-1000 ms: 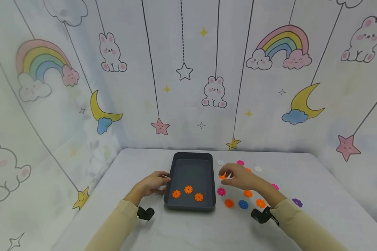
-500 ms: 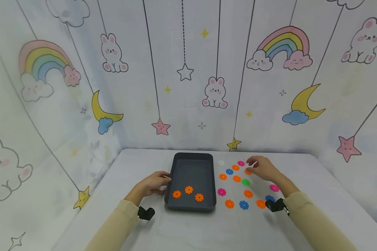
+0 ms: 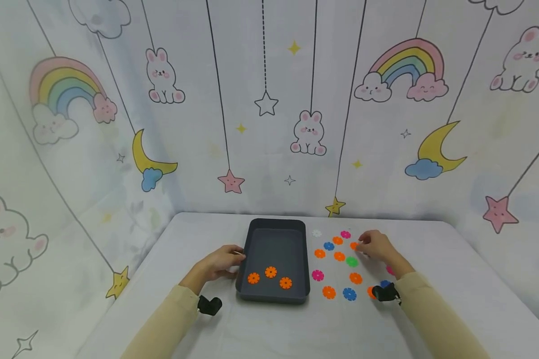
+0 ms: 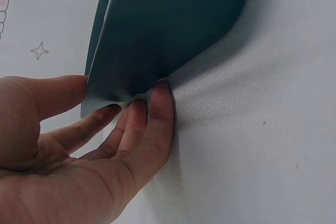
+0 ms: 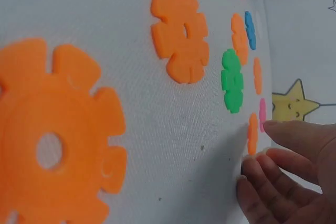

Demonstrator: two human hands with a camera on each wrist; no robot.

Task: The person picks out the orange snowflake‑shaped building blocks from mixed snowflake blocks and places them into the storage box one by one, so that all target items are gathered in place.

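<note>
My left hand (image 3: pixel 221 260) grips the left side of a dark grey tray (image 3: pixel 276 245); in the left wrist view the thumb is at the rim and the fingers lie against the wall below. Three orange notched plastic discs (image 3: pixel 271 272) lie inside the tray. On the right, my right hand (image 3: pixel 378 245) is low over the table, fingertips right at the edge of an orange notched disc (image 5: pixel 252 134). That disc lies flat, with the thumb and bent fingers apart beside it. A green disc (image 3: pixel 352 262) and a pink disc (image 3: pixel 345 234) lie close by.
Several more discs are spread right of the tray, among them a blue disc (image 3: pixel 349 294), a pink disc (image 3: pixel 318 275) and a white disc (image 3: pixel 317 233). The right forearm partly covers others. A patterned curtain (image 3: pixel 269 164) hangs behind the white table (image 3: pixel 197 324).
My right hand has moved right from the discs beside the tray, then lowered slightly to the orange disc, uncovering blue, orange and green discs. The left hand still holds the tray.
</note>
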